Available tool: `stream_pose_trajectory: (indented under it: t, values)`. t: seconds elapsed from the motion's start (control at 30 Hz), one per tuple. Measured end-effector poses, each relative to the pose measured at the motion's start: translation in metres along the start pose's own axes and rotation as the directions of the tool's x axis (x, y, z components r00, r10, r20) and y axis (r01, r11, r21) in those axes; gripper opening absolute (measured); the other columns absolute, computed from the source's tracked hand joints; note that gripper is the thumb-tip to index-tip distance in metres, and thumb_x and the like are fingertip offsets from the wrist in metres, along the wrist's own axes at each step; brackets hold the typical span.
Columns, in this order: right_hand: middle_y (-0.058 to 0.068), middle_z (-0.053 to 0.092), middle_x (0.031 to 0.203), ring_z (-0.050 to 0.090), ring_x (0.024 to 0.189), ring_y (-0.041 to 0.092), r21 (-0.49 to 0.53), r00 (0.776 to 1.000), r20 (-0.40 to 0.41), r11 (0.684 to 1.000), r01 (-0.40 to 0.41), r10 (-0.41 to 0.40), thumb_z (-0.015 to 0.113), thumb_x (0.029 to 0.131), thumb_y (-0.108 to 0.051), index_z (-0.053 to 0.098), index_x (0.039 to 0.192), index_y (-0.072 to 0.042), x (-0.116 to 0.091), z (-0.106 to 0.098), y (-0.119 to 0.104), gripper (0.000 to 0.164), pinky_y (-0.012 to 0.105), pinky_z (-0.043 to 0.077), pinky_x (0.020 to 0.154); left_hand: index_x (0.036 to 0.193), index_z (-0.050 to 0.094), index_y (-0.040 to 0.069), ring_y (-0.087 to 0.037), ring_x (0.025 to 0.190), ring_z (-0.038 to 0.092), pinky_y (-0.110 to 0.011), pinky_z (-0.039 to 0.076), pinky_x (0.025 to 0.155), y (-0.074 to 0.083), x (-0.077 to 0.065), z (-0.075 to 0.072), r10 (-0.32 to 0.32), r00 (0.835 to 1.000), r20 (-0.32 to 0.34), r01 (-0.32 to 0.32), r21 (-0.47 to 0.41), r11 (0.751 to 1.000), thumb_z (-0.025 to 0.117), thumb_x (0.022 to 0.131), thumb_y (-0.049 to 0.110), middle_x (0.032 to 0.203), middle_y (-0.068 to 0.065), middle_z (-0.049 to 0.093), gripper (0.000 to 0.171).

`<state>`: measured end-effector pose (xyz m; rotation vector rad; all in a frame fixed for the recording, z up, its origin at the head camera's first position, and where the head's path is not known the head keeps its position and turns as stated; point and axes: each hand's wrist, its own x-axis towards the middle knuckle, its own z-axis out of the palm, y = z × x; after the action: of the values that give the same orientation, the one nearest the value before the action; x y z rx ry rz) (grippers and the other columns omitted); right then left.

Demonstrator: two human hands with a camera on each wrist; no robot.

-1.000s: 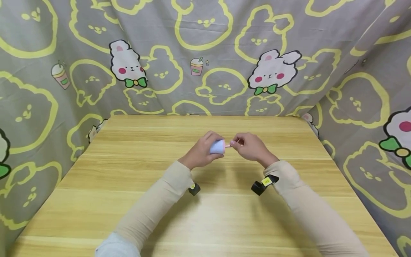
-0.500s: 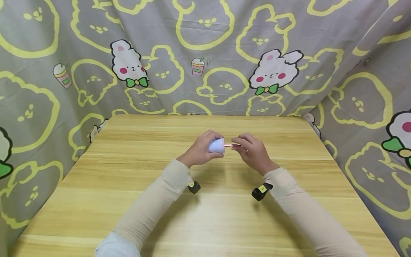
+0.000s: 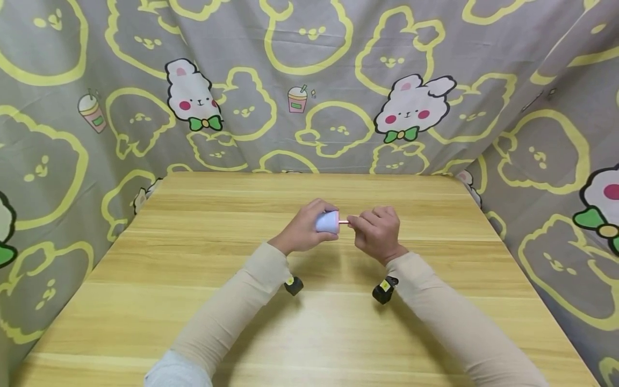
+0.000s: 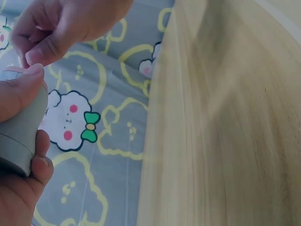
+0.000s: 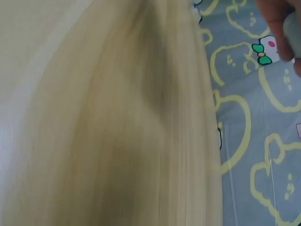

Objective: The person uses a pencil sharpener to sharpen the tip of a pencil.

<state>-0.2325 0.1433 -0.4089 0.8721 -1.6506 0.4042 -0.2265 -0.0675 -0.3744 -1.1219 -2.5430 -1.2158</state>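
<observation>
In the head view my left hand grips a light-blue, cup-shaped body with a pink rim, lying sideways above the table. A thin pinkish rod sticks out of its rimmed end toward the right. My right hand pinches that rod with curled fingers, which cover its far end. The left wrist view shows the left thumb along the smooth body, which looks grey there and has a seam and a dark end. Just above it is the right hand. What kind of thing this is I cannot tell.
A wood-grain table lies under both hands. Grey curtains with yellow outlines and rabbit prints hang behind and on both sides. A small black wrist camera sits under the right wrist, another camera under the left.
My right hand turned and shifted along the rod: it pinched close to the body, then its fingers loosened farther out, now they are curled on it again. The left hand stayed nearly still.
</observation>
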Motion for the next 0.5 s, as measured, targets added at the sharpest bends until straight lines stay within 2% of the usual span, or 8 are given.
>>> stream_pose_trajectory:
  t: [0.17,0.23,0.3,0.33,0.37,0.4,0.43,0.5]
  values:
    - [-0.001,0.061,0.056,0.052,0.043,0.018,0.012,0.98,0.128,0.988,-0.154,0.151,0.065,0.086,-0.018,0.07,0.069,-0.011,0.006,-0.002,-0.007,0.019,0.033,0.029,0.045,0.116,0.058,0.001,-0.023,0.093,0.053,-0.032,0.048,0.076,-0.003,-0.002,0.0,0.073,0.996,-0.053,-0.071,0.045,0.996,0.084,0.075,0.007,0.113,-0.012,0.057,0.049]
    - [-0.001,0.062,0.056,0.051,0.042,0.015,0.014,0.953,0.203,0.973,-0.231,0.224,0.068,0.083,-0.017,0.069,0.068,-0.012,0.011,-0.005,-0.01,0.016,0.032,0.028,0.043,0.116,0.058,0.0,-0.024,0.093,0.054,-0.033,0.048,0.076,-0.005,-0.001,0.0,0.112,0.991,-0.074,-0.107,0.058,0.993,0.083,0.075,0.005,0.112,-0.013,0.057,0.048]
    - [-0.002,0.06,0.054,0.049,0.04,0.014,0.007,0.903,0.306,0.947,-0.32,0.303,0.07,0.082,-0.017,0.068,0.067,-0.013,0.018,-0.008,-0.011,0.015,0.03,0.027,0.041,0.115,0.057,-0.001,-0.024,0.093,0.054,-0.033,0.049,0.077,-0.007,-0.001,0.0,0.142,0.986,-0.089,-0.136,0.072,0.988,0.083,0.076,0.004,0.111,-0.013,0.056,0.047]
    - [-0.003,0.058,0.053,0.046,0.04,0.013,0.0,0.862,0.371,0.928,-0.373,0.346,0.071,0.083,-0.017,0.067,0.068,-0.014,0.022,-0.01,-0.012,0.015,0.03,0.026,0.04,0.115,0.057,-0.001,-0.024,0.093,0.055,-0.033,0.05,0.077,-0.007,-0.001,0.0,0.156,0.983,-0.096,-0.148,0.077,0.986,0.082,0.076,0.003,0.111,-0.013,0.056,0.047]
    - [-0.004,0.055,0.051,0.044,0.04,0.013,-0.008,0.805,0.443,0.9,-0.436,0.394,0.071,0.083,-0.017,0.066,0.068,-0.014,0.026,-0.012,-0.013,0.016,0.029,0.025,0.04,0.115,0.057,-0.001,-0.024,0.094,0.055,-0.033,0.05,0.077,-0.008,-0.001,0.0,0.166,0.981,-0.1,-0.158,0.084,0.984,0.082,0.076,0.003,0.11,-0.013,0.056,0.046]
    - [-0.004,0.052,0.05,0.041,0.041,0.012,-0.026,0.736,0.514,0.866,-0.5,0.44,0.07,0.085,-0.018,0.065,0.069,-0.015,0.03,-0.014,-0.014,0.017,0.029,0.025,0.04,0.115,0.057,-0.001,-0.025,0.094,0.055,-0.033,0.051,0.078,-0.009,-0.001,0.0,0.177,0.979,-0.104,-0.168,0.09,0.982,0.082,0.076,0.002,0.11,-0.013,0.055,0.046]
    - [-0.005,0.05,0.05,0.04,0.041,0.013,-0.048,0.653,0.584,0.824,-0.565,0.482,0.069,0.086,-0.019,0.064,0.069,-0.016,0.035,-0.016,-0.014,0.018,0.029,0.024,0.04,0.115,0.057,-0.001,-0.025,0.095,0.056,-0.034,0.051,0.078,-0.009,-0.001,0.0,0.189,0.976,-0.109,-0.179,0.098,0.979,0.082,0.076,0.002,0.11,-0.013,0.055,0.046]
    - [-0.004,0.047,0.051,0.038,0.043,0.013,-0.1,0.453,0.707,0.711,-0.696,0.543,0.065,0.09,-0.021,0.061,0.07,-0.016,0.045,-0.02,-0.014,0.021,0.029,0.025,0.041,0.115,0.058,-0.001,-0.026,0.096,0.057,-0.034,0.051,0.08,-0.01,-0.001,0.001,0.213,0.971,-0.11,-0.2,0.115,0.973,0.082,0.076,0.002,0.11,-0.012,0.055,0.046]
